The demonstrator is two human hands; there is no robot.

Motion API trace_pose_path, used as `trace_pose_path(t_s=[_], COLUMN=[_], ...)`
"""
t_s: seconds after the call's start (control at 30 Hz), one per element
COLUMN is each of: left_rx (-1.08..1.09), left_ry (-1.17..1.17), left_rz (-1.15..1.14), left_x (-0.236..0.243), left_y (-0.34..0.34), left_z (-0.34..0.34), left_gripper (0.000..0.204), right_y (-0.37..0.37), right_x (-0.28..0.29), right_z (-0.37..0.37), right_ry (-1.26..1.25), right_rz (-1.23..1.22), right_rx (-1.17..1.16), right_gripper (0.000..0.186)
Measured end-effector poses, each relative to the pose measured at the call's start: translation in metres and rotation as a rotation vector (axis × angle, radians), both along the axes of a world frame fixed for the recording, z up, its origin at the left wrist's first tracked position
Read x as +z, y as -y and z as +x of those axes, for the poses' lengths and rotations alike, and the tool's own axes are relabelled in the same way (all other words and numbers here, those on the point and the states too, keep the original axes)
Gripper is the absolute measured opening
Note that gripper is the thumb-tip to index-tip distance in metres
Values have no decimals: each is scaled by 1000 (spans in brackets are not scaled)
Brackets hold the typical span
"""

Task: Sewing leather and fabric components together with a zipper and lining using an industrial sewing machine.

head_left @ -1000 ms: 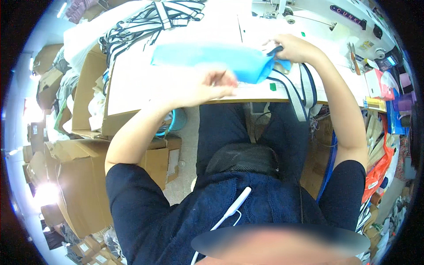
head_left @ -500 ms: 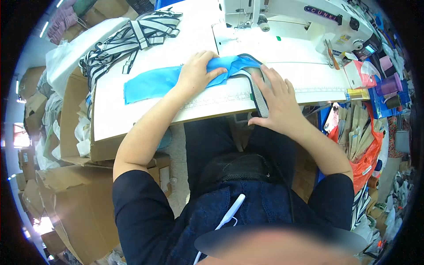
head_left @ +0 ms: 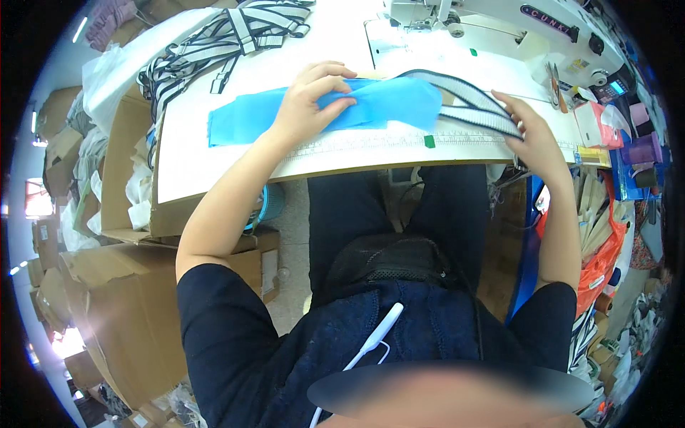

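A strip of light blue cloth (head_left: 246, 118) lies along the near part of the white table. My left hand (head_left: 310, 103) rests over its middle, thumb and fingers apart, holding nothing that I can see. From the cloth's right end comes a grey webbing strap (head_left: 474, 115) with black edges, bent into a loop. At that loop's right end my right hand (head_left: 535, 135) is closed on the strap, thumb below and fingers above. Part of the strap is hidden under the cloth.
A white sewing machine (head_left: 499, 36) stands at the back right. Striped webbing (head_left: 242, 36) is heaped at the back left. Scissors (head_left: 556, 89), a pink box (head_left: 594, 125) and purple thread spools (head_left: 638, 150) sit on the right. A cardboard box (head_left: 128, 164) adjoins the table's left side.
My right hand has moved right and closed on the strap, drawing its loop out to the right. The cloth's right end now lies flatter and farther right. My left hand's fingers have lifted and curled.
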State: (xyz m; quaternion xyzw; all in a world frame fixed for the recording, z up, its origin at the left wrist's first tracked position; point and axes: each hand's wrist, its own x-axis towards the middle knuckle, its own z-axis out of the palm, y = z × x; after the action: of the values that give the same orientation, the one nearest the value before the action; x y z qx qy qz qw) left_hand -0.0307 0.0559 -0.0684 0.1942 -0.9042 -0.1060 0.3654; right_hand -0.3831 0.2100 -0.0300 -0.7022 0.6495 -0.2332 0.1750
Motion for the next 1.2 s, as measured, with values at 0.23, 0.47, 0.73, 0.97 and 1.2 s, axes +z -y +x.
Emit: trace_pose_path(t_s=[0.23,0.47,0.73,0.97,1.2], left_rx=[-106,85,129,60,97], left_ry=[441,232,320,148,192], left_rz=[117,334,271,191,19], left_x=[15,23,14,1,1], left_y=[-16,7,31,30,29], left_z=[3,-29,-29,-20,-18], left_gripper=[21,38,20,13,18], right_y=[34,40,12,17,27], right_x=[-14,-32,-31,-8,5], right_z=[-13,-20,-52,-36,-29], right_ry=[-69,-72,-242,-282,-226], right_rz=[-163,-179,-169,45,203], right_rx=[0,13,-41,-162,-280], right_gripper=[65,64,56,39,36])
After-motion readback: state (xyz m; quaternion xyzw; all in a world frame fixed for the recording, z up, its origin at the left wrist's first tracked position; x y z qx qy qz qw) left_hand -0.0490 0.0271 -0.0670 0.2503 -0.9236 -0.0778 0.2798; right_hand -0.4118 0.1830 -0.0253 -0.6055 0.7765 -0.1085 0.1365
